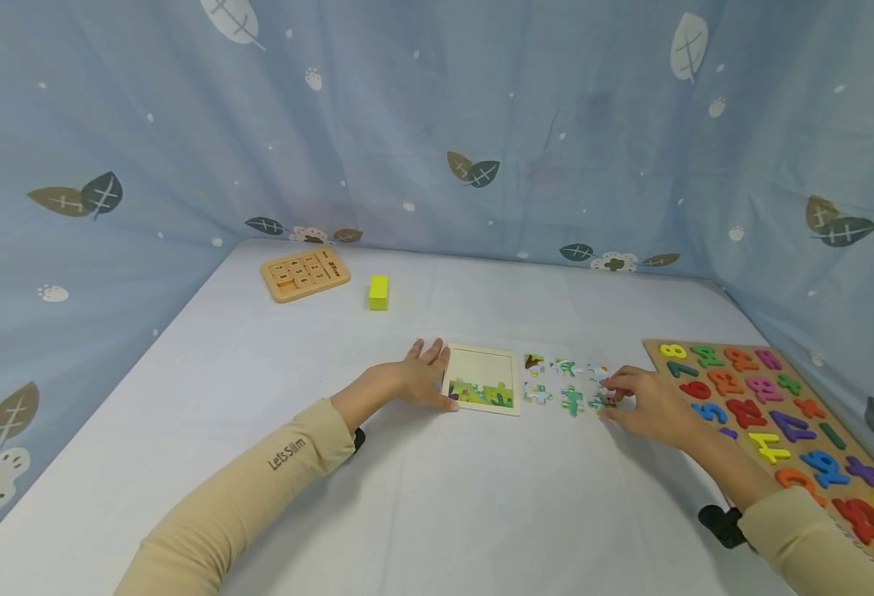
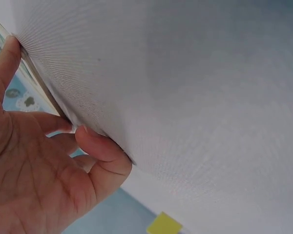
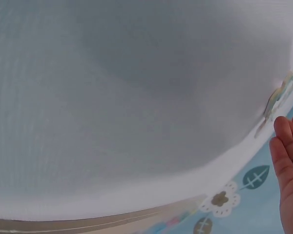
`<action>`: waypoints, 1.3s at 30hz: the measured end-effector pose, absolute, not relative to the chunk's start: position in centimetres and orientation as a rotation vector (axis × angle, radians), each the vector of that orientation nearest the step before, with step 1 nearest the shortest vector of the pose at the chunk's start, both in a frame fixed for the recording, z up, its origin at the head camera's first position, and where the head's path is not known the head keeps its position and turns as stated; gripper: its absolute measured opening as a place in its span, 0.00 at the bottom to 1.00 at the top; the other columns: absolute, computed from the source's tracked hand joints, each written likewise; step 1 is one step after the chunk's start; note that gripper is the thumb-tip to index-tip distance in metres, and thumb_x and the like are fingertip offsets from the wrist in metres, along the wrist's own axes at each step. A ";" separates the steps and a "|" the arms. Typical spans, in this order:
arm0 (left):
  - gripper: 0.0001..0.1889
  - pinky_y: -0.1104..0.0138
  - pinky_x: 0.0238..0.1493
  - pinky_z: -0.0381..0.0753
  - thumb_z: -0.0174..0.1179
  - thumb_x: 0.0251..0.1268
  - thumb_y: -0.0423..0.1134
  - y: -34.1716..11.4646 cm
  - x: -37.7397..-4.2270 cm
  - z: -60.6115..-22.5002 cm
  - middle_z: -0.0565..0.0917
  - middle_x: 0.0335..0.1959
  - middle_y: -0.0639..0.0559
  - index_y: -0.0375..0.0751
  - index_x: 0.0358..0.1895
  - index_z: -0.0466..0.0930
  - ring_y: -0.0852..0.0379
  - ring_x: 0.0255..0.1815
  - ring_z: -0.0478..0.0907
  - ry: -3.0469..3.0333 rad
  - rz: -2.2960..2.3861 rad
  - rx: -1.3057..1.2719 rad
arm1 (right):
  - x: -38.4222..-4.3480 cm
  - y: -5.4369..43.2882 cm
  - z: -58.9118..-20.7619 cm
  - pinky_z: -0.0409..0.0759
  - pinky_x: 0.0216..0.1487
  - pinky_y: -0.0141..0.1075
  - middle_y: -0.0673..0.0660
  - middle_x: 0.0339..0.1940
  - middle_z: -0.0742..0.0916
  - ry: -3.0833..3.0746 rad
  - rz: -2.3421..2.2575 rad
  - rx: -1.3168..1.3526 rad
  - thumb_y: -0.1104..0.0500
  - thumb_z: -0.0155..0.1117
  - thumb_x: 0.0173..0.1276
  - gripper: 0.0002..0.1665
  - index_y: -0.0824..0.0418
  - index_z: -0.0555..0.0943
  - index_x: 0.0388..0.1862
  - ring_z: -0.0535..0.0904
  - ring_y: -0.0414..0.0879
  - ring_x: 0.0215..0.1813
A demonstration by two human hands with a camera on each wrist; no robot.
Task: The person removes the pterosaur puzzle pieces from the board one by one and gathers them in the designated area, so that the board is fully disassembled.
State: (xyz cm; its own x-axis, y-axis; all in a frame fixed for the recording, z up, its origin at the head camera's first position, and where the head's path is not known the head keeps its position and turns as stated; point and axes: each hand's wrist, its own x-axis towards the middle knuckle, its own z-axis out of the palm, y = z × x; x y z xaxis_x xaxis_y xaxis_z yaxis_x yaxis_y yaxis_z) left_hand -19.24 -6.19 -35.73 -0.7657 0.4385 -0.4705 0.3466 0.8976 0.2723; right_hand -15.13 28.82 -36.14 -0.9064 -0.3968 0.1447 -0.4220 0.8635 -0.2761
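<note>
A small square jigsaw tray [image 1: 482, 364] lies in the middle of the white table, with a green picture strip filled in along its near edge. My left hand [image 1: 424, 374] rests flat against the tray's left edge, fingers straight and thumb at its near corner. The left wrist view shows my left hand [image 2: 49, 161] with the tray edge [image 2: 31, 78] against its fingers. Several loose jigsaw pieces [image 1: 559, 382] lie just right of the tray. My right hand [image 1: 634, 399] reaches into them and pinches a green piece [image 1: 597, 402] between thumb and fingertips. The right wrist view catches its fingers [image 3: 288, 165] beside the pieces [image 3: 278, 97].
A wooden board of coloured numbers [image 1: 780, 414] lies at the right, close to my right forearm. At the far left are a yellow block [image 1: 379, 291] and a wooden number-tile puzzle [image 1: 305, 273]. Blue leaf-print curtains [image 1: 482, 124] close in the table on three sides.
</note>
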 end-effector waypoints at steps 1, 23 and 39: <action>0.51 0.48 0.77 0.39 0.53 0.66 0.62 -6.2 -19.2 -35.7 0.31 0.79 0.45 0.40 0.78 0.33 0.41 0.79 0.25 2.522 0.229 0.566 | -15.1 28.7 -36.1 0.71 0.27 0.29 0.53 0.32 0.84 -2.959 0.469 0.636 0.60 0.75 0.52 0.19 0.69 0.85 0.41 0.78 0.44 0.32; 0.51 0.50 0.78 0.39 0.53 0.66 0.62 -6.3 -19.0 -35.5 0.32 0.79 0.44 0.39 0.77 0.33 0.41 0.79 0.25 2.525 0.232 0.576 | -15.6 25.3 -36.2 0.75 0.29 0.27 0.56 0.34 0.85 -2.953 0.654 0.680 0.54 0.77 0.51 0.33 0.74 0.81 0.51 0.80 0.46 0.36; 0.51 0.50 0.78 0.38 0.53 0.66 0.63 -6.4 -19.0 -35.6 0.32 0.79 0.44 0.39 0.78 0.33 0.40 0.79 0.25 2.529 0.216 0.584 | -16.4 21.2 -36.3 0.70 0.28 0.27 0.54 0.34 0.84 -2.900 0.732 0.841 0.53 0.78 0.50 0.35 0.72 0.81 0.53 0.77 0.44 0.34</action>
State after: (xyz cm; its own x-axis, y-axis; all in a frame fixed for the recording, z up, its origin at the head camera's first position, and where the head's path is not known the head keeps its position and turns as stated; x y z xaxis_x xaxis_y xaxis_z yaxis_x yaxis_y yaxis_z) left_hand -18.98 -6.38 -35.60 -0.7659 0.4471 -0.4621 0.3620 0.8938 0.2647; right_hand -16.39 21.17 -36.32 -0.8530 -0.4968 0.1601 -0.5132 0.7427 -0.4301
